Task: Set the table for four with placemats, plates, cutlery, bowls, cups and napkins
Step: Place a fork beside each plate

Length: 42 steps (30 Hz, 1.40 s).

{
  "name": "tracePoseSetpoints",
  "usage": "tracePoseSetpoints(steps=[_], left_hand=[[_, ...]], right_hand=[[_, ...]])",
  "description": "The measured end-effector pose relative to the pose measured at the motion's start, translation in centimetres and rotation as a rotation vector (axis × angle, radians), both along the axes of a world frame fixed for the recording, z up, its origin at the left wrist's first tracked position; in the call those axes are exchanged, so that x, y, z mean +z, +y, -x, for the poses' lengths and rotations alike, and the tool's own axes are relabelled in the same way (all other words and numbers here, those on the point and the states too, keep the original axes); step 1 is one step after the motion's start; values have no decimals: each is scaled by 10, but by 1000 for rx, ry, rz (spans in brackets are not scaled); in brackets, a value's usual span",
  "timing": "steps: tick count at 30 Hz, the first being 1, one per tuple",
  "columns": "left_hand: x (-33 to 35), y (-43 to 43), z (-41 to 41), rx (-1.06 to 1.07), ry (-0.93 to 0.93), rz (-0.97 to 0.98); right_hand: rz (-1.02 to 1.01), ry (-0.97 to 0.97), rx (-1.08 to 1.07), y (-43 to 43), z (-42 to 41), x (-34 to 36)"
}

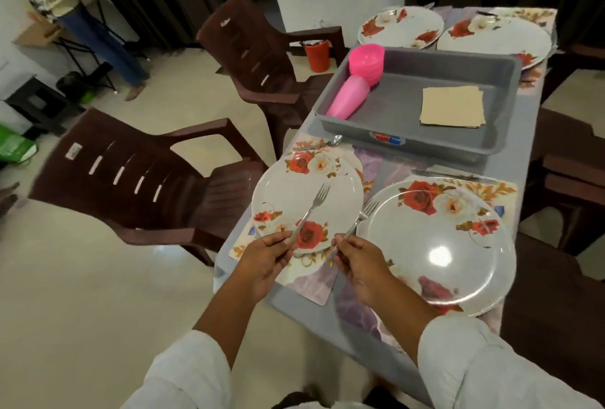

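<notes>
Two forks are held up in the head view. The left hand pinches the left fork by its handle, with the tines over the near left plate. The right hand pinches the right fork the same way, and its tines reach the left rim of the near right plate. Both plates sit on floral placemats at the near end of the grey table. A spoon lies just beyond the near left plate, and a knife just beyond the near right one. Further back, a grey tray holds stacked pink bowls, pink cups lying on their side, and napkins. Two far plates stand past the tray. Brown chairs stand on the left.
</notes>
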<state>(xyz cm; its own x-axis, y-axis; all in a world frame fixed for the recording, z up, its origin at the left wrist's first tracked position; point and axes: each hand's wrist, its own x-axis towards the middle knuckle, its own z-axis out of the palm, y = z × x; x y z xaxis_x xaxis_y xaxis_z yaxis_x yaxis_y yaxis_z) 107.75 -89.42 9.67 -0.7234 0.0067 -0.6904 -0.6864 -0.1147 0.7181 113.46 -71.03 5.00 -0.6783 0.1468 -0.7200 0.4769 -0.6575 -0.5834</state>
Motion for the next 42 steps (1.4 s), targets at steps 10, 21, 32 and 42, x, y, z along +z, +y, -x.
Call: tracePoseSetpoints(steps=[10, 21, 32, 42], left_hand=[[-9, 4, 172, -228, 85, 73], [-69, 12, 344, -623, 129, 214], [-100, 36, 390, -797, 198, 270], [-107, 49, 395, -858, 396, 554]], right_hand=[[16, 50, -135, -24, 61, -2], [-32, -64, -502, -69, 136, -7], [-123, -142, -621, -85, 147, -4], [-135, -191, -666, -87, 151, -3]])
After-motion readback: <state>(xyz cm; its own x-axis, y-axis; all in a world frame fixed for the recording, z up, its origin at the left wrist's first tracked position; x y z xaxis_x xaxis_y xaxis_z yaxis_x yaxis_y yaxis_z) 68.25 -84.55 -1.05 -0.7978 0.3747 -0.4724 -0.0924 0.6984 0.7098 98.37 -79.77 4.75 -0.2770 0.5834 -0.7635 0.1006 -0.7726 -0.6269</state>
